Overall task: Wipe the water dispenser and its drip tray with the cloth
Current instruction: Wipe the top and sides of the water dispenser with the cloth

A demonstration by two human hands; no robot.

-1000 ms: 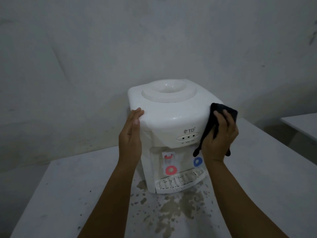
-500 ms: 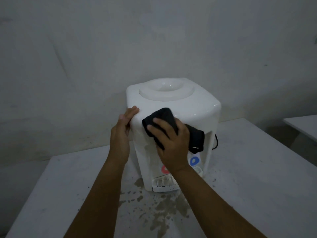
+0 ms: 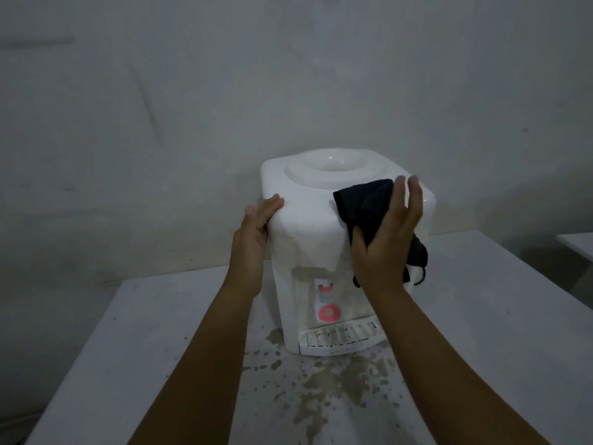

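Fingers (image 3: 412, 194) of your right hand (image 3: 390, 239) are straight and held close together, pointing up and away from you, with the palm pressing the black cloth (image 3: 362, 208) flat against the upper front right corner of the water dispenser (image 3: 308, 232). Nothing is curled round the cloth; it is pinned under the flat of the hand, its top edge showing left of your fingertips on the dispenser's top, and a loose fold hanging down past the wrist on the right side of the body.

Your left hand (image 3: 255, 228) is also flat, fingers extended and together, laid against the upper left edge of the dispenser with the fingertips reaching the top corner. It touches the casing but grips nothing.

Moving outward, the white dispenser stands upright on a pale table (image 3: 144, 332), close to a grey wall (image 3: 192, 91). Its top has a round recessed bottle seat (image 3: 333, 165). On the front you can see a red tap lever with a red ring (image 3: 328, 313) below it; the right part of the front is hidden behind your right forearm. The slotted drip tray (image 3: 340, 340) sits at the base of the front. Wet brownish splashes (image 3: 324, 390) spread over the tabletop just in front of the tray, between your two forearms.
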